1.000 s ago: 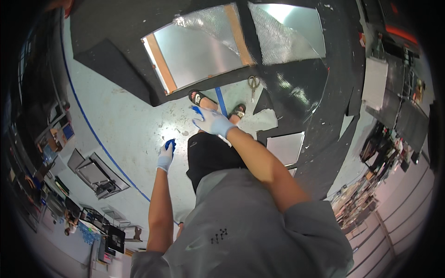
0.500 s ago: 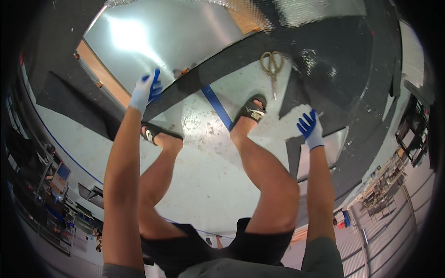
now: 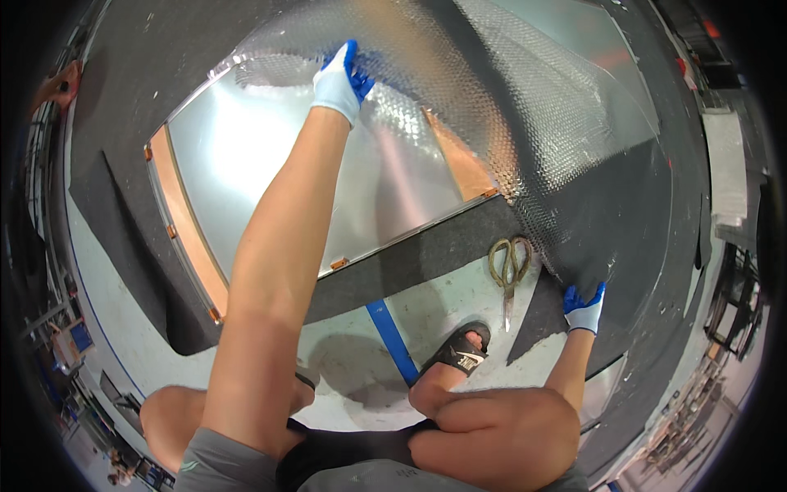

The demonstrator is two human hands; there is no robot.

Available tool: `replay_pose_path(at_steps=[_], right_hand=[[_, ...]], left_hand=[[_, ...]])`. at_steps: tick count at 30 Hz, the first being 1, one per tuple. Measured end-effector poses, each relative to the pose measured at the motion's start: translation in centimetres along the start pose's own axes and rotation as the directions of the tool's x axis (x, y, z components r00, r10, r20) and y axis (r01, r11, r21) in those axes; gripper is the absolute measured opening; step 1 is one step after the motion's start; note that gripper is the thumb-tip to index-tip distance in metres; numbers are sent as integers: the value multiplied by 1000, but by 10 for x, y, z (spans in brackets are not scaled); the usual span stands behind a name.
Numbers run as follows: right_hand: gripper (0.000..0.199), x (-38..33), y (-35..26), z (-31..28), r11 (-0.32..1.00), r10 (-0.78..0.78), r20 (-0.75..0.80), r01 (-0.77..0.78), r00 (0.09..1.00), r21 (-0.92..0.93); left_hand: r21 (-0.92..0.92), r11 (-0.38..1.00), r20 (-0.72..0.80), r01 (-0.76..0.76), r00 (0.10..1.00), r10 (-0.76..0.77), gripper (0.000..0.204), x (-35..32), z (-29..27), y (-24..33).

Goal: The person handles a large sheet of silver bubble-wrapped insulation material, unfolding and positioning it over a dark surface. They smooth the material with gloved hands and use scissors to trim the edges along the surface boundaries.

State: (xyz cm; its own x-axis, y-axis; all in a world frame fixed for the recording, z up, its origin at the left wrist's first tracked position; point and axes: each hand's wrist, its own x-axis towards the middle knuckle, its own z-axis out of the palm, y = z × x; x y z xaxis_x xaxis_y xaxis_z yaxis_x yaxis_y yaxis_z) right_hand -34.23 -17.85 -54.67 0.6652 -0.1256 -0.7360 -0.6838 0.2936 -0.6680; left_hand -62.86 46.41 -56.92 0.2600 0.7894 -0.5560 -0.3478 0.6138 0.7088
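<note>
My left hand (image 3: 341, 82), in a white glove with a blue palm, has its fingers closed on the near edge of a clear bubble wrap sheet (image 3: 566, 123). Beneath it lies a large flat panel (image 3: 270, 156) with a shiny silver face, wood-coloured strips along its sides and small orange pieces at its edge. At the right, low by my knee, my right hand (image 3: 584, 310) wears a matching glove. Its fingers are curled at the near edge of the wrap, over dark sheeting (image 3: 623, 197); the fingertips are partly hidden. Between the hands, large scissors (image 3: 509, 275) lie on the floor.
Dark grey matting (image 3: 434, 246) spreads around and under the panel. Blue tape (image 3: 392, 340) crosses the pale floor beside my sandalled foot (image 3: 461, 354). Another person's hand (image 3: 61, 86) shows at the far left edge. Shelving and equipment line the rim.
I have crouched lower and leaned forward. My left hand has moved up and right over the panel onto the bubble wrap; my right hand has lowered to the wrap's near edge.
</note>
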Motion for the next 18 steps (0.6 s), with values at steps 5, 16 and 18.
replay_pose_path(at_steps=[5,16,18], right_hand=[[69,-48,14,22,999,-21,107,24,994,-32],[60,-86,28,32,984,-146,213,164,966,-69],[50,-72,24,16,977,-215,209,208,954,57]], left_hand=[[-36,974,161,-223,961,226,32,-93,3,82],[-341,916,-180,-210,971,155,40,-294,-184,-64],[-430,893,-197,-133,979,51,40,-294,-207,-104]])
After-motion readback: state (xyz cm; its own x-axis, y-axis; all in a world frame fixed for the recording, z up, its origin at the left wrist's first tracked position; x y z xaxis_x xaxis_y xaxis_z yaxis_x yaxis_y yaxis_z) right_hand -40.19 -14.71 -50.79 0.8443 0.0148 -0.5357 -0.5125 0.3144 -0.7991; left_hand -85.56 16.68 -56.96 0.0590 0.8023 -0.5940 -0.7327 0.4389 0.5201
